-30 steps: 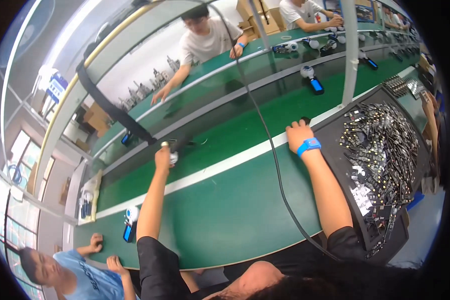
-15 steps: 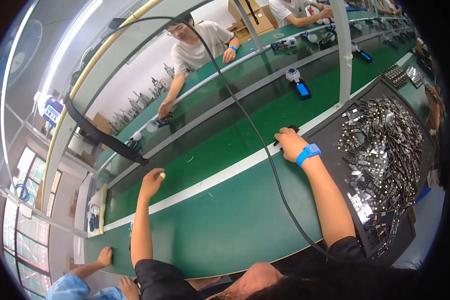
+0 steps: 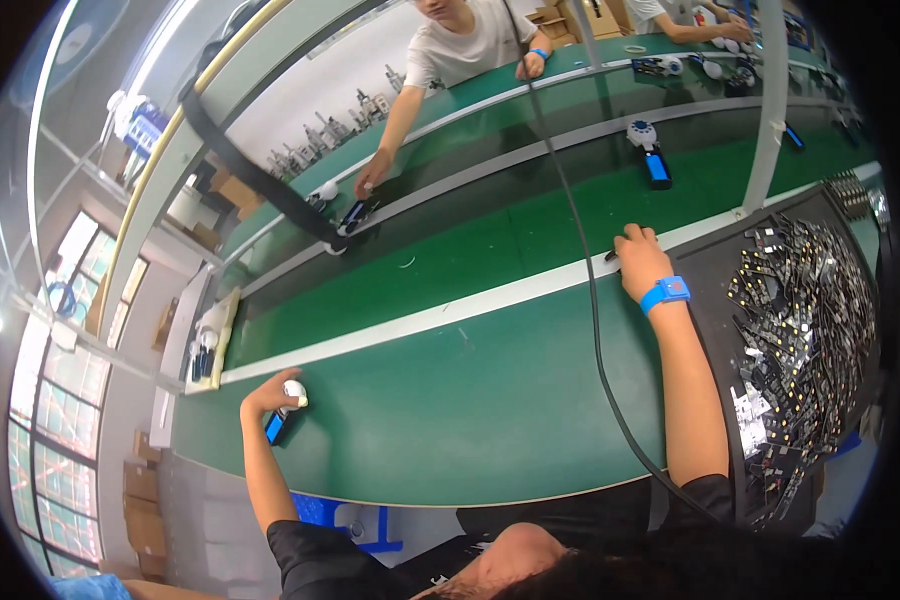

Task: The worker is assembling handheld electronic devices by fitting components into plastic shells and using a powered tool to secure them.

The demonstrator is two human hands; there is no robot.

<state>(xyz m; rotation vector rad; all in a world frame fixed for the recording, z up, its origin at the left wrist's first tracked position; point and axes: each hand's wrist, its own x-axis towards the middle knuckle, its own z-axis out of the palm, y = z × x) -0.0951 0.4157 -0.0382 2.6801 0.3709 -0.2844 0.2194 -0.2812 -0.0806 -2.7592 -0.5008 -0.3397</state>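
At the left end of the green table, my left hand [image 3: 266,396] is closed round the white rounded head of a handheld device [image 3: 275,428]. The device has a black body with a blue panel. A small pale thing [image 3: 301,401] shows by my thumb. My right hand [image 3: 642,264], with a blue band at the wrist, rests at the white rail on the table's far edge. Its fingers are curled round a small black part [image 3: 611,256], mostly hidden by them.
A black tray [image 3: 705,275] heaped with small black parts stands at the right. Beyond the rail, a green belt [image 3: 500,245] carries another white-headed device [image 3: 650,155]. A co-worker's hand [image 3: 373,172] touches a device across the belt. A black cable [image 3: 595,310] hangs before me; a post [image 3: 770,110] rises right.
My left hand has come back from over the belt to the device at the table's left end. My right hand stays at the rail. The view has shifted, and the belt's device appears farther right.
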